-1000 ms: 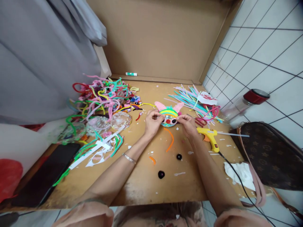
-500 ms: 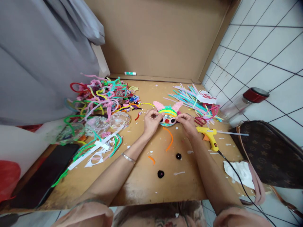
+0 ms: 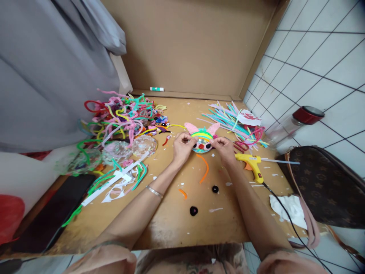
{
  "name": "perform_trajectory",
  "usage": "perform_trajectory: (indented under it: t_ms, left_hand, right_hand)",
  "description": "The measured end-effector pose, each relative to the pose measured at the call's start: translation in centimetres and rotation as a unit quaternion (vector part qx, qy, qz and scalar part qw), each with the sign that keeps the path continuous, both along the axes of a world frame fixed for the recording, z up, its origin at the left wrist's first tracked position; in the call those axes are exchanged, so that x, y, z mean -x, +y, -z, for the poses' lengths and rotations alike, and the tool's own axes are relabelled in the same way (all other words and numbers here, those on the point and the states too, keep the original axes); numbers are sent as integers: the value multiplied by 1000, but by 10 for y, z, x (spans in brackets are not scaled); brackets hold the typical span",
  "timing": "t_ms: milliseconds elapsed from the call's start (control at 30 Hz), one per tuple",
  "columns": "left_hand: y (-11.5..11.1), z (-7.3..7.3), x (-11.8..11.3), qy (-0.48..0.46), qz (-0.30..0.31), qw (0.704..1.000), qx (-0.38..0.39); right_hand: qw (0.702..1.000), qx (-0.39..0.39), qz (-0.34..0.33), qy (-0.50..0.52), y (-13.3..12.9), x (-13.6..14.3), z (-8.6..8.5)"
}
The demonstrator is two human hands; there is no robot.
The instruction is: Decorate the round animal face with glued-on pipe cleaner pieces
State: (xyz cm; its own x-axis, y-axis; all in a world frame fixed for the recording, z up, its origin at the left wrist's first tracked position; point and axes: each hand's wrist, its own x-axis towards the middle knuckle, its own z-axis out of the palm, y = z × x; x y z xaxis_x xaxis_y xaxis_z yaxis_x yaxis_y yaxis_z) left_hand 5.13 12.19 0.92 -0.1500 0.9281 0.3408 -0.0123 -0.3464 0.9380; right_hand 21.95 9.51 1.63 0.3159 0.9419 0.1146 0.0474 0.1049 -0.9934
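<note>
Between my hands is a small pipe-cleaner animal face [image 3: 202, 134] with pink ears, green, yellow and orange bands, black-and-white eyes and a red nose. My left hand [image 3: 183, 146] pinches its left side beside one eye. On the opposite side, the closed fingers of my right hand [image 3: 224, 148] press at the other eye. An orange pipe cleaner [image 3: 205, 169] curves on the table just below the face. Nearer to me lie a black round piece [image 3: 215, 188] and a second black disc [image 3: 194, 210] with a pinkish centre.
A yellow glue gun [image 3: 253, 165] with a black cord lies right of my right hand. Pipe cleaners [image 3: 225, 116] fan out behind it, near a glass bottle [image 3: 293, 125]. Tangled pipe cleaners [image 3: 125, 118], clear plastic shells [image 3: 145, 145] and a black phone-like slab [image 3: 57, 213] occupy the left.
My right hand has shifted slightly left, its fingertips closer in on the eye. My left hand and the animal face look unmoved.
</note>
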Motion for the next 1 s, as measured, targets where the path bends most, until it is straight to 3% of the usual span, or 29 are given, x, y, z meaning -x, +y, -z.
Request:
perform_trajectory:
  t_ms: [267, 600, 1000]
  left_hand:
    - [5, -1, 7, -5, 37, 999, 2]
    - [12, -1, 21, 5, 107, 994, -18]
    - [14, -3, 23, -2, 120, 993, -3]
  right_hand:
    - [999, -9, 16, -40, 0, -1, 1]
    - [1000, 3, 20, -12, -2, -2, -3]
    - [999, 0, 17, -41, -3, -1, -6]
